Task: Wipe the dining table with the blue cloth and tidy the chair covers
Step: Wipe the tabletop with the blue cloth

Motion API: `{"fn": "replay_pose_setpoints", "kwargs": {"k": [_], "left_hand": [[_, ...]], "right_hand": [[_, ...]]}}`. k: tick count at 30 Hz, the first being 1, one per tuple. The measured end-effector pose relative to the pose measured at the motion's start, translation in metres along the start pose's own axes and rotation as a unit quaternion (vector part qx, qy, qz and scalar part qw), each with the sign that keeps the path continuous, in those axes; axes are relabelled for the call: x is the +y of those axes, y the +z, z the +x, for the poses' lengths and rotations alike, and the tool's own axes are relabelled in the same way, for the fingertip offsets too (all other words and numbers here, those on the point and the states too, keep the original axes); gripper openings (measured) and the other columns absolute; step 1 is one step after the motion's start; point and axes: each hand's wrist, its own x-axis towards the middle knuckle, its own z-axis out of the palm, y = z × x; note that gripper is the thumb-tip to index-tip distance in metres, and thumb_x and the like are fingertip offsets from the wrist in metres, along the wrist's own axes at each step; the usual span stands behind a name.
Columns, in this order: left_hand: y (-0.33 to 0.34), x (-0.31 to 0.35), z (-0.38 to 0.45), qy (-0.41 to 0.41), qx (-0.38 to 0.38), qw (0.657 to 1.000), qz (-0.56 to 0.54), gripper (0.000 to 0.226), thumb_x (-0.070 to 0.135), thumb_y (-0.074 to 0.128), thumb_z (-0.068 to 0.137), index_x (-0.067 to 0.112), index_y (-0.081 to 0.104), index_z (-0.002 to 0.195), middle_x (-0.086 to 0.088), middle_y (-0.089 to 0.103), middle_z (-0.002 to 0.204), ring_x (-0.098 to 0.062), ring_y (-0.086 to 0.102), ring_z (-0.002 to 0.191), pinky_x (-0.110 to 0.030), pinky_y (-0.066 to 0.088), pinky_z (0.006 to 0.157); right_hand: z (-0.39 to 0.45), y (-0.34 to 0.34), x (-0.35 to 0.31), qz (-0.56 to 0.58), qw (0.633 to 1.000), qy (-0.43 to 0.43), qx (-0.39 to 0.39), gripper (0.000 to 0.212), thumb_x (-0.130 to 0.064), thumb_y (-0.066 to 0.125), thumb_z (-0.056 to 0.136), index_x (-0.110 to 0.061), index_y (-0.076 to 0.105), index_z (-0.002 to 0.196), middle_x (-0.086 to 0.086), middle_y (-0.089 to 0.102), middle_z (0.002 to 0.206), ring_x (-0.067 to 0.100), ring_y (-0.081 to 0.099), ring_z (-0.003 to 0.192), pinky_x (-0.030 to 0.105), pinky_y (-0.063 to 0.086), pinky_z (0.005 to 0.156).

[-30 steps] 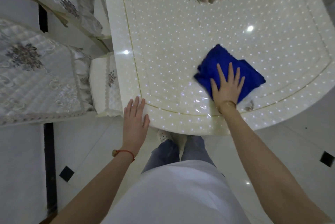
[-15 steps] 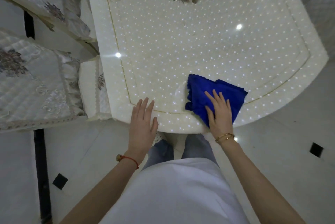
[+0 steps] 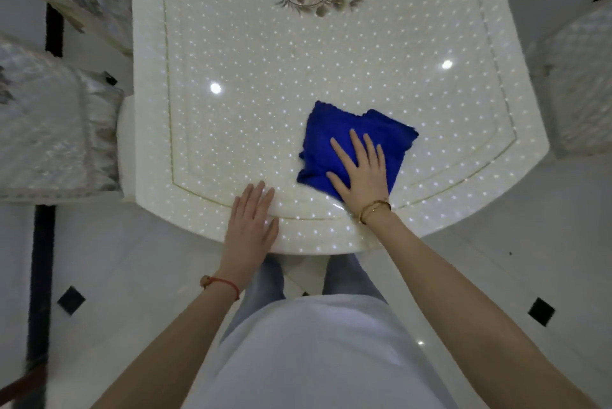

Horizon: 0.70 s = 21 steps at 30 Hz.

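We press our right hand [image 3: 362, 173] flat on the blue cloth [image 3: 356, 144], fingers [image 3: 356, 144] spread wide and laid out straight, not curled around anything; the palm's weight pins the fabric to the table [image 3: 265, 77] so that it can drag across the surface instead of bunching. Our left hand [image 3: 253, 221] lies flat on the near rim of the table, fingers [image 3: 258, 196] together and extended, gripping nothing; we judge it is there to brace us as we lean over.

The cloth sits under and just beyond the right fingertips, near the table's close edge, a little to the right of the left hand's fingers. It is deep blue, soft and plush-looking, folded into a rough pad with a wavy hem at its far side and one corner poking out to the right. Beyond the fingers the glossy tabletop reflects dotted lights. A quilted chair cover [image 3: 49, 130] lies well to the left of the left hand, not yet tidied.
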Motion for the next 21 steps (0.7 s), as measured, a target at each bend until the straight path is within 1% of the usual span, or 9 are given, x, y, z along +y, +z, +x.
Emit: {"fn": "replay_pose_setpoints", "kwargs": {"k": [2,4,6,8,12,14,16,18,21], "left_hand": [[-0.002,-0.001,0.001,0.003,-0.003,1.0,-0.001,0.058,0.039,0.03,0.096,0.015,0.031,0.149,-0.006,0.027,0.158,-0.023,0.019,0.148,-0.047,0.023,0.121],[-0.003,-0.001,0.001,0.006,-0.009,1.0,-0.005,0.059,0.04,0.03,0.097,0.014,0.031,0.149,-0.007,0.027,0.158,-0.023,0.018,0.147,-0.048,0.025,0.12],[-0.004,0.0,0.001,0.008,-0.008,1.0,-0.006,0.059,0.039,0.031,0.097,0.014,0.031,0.15,-0.007,0.027,0.158,-0.023,0.018,0.147,-0.049,0.026,0.12],[-0.006,0.0,0.001,0.006,-0.007,1.0,-0.005,0.058,0.038,0.032,0.096,0.014,0.032,0.149,-0.007,0.028,0.158,-0.023,0.019,0.147,-0.048,0.026,0.12],[-0.014,-0.009,-0.002,0.04,0.001,0.999,-0.018,0.054,0.036,0.034,0.096,0.012,0.043,0.143,-0.008,0.04,0.151,-0.025,0.033,0.142,-0.045,0.033,0.118],[-0.02,-0.022,-0.006,0.081,0.013,0.996,-0.029,0.049,0.034,0.037,0.096,0.011,0.051,0.137,-0.007,0.05,0.144,-0.026,0.043,0.136,-0.043,0.039,0.113],[-0.028,-0.041,-0.01,0.124,0.024,0.991,-0.045,0.045,0.032,0.041,0.094,0.011,0.056,0.131,-0.006,0.056,0.136,-0.023,0.05,0.128,-0.041,0.044,0.107],[-0.039,-0.066,-0.014,0.181,0.038,0.982,-0.047,0.04,0.029,0.044,0.094,0.012,0.06,0.125,-0.005,0.061,0.128,-0.021,0.054,0.121,-0.039,0.047,0.102],[-0.061,-0.113,-0.026,0.266,0.061,0.962,-0.025,0.033,0.023,0.05,0.092,0.01,0.065,0.118,-0.006,0.065,0.121,-0.022,0.058,0.115,-0.04,0.05,0.098]], "right_hand": [[-0.026,0.004,-0.003,0.008,0.998,-0.058,0.002,0.066,-0.06,0.038,0.092,-0.032,0.024,0.149,0.003,0.023,0.157,0.026,0.022,0.143,0.043,0.013,0.118],[-0.052,0.01,-0.001,0.011,0.998,-0.065,0.009,0.07,-0.061,0.043,0.09,-0.027,0.027,0.149,0.001,0.031,0.154,0.024,0.032,0.135,0.041,0.024,0.112],[-0.072,0.013,0.002,-0.004,0.999,-0.039,0.025,0.072,-0.06,0.046,0.088,-0.021,0.032,0.147,0.003,0.041,0.147,0.025,0.043,0.119,0.041,0.037,0.1],[-0.081,0.015,0.005,-0.03,0.998,0.0,0.047,0.07,-0.057,0.049,0.088,-0.016,0.039,0.144,0.009,0.049,0.137,0.027,0.05,0.104,0.039,0.044,0.087],[-0.077,0.013,-0.004,-0.055,0.993,0.069,0.081,0.06,-0.034,0.072,0.079,-0.008,0.053,0.129,0.016,0.06,0.114,0.03,0.055,0.079,0.037,0.048,0.066],[-0.072,0.008,-0.015,-0.014,0.99,0.11,0.084,0.056,-0.024,0.072,0.079,-0.005,0.053,0.127,0.017,0.06,0.112,0.033,0.056,0.082,0.039,0.048,0.07],[-0.071,0.004,-0.031,0.089,0.98,0.155,0.089,0.052,-0.026,0.062,0.088,-0.007,0.046,0.134,0.015,0.057,0.12,0.034,0.054,0.097,0.041,0.045,0.086],[-0.077,0.001,-0.055,0.203,0.954,0.183,0.122,0.051,-0.031,0.056,0.092,-0.011,0.042,0.137,0.009,0.056,0.127,0.029,0.052,0.109,0.042,0.042,0.099],[-0.104,-0.003,-0.11,0.298,0.916,0.185,0.196,0.051,-0.036,0.055,0.092,-0.018,0.042,0.138,0.0,0.054,0.131,0.022,0.052,0.114,0.044,0.042,0.102]]}}
